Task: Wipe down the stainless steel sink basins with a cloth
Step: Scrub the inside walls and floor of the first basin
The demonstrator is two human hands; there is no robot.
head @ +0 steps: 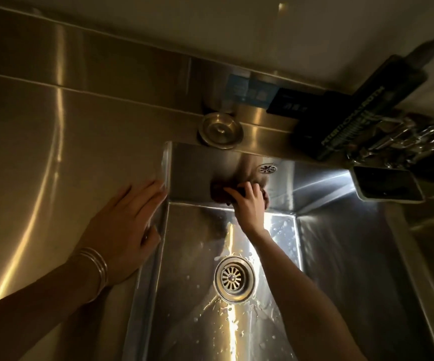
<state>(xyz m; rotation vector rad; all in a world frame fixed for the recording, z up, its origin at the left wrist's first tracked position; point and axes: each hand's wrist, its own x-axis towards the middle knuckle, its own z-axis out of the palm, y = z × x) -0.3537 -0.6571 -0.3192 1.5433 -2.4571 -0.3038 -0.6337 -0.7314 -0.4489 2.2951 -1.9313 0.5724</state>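
Cloth (217, 195) beneath right hand (248, 204)

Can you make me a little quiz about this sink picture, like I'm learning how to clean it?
1. True or false: the left hand holds the cloth.
2. Where does the right hand hold the cloth?
A) against the back wall of the basin
B) on the round metal lid
C) on the countertop
3. Fill in the gap: the round metal lid sits on the ledge ___ the basin.

Key
1. False. The left hand rests flat on the countertop by the basin's edge.
2. A
3. behind
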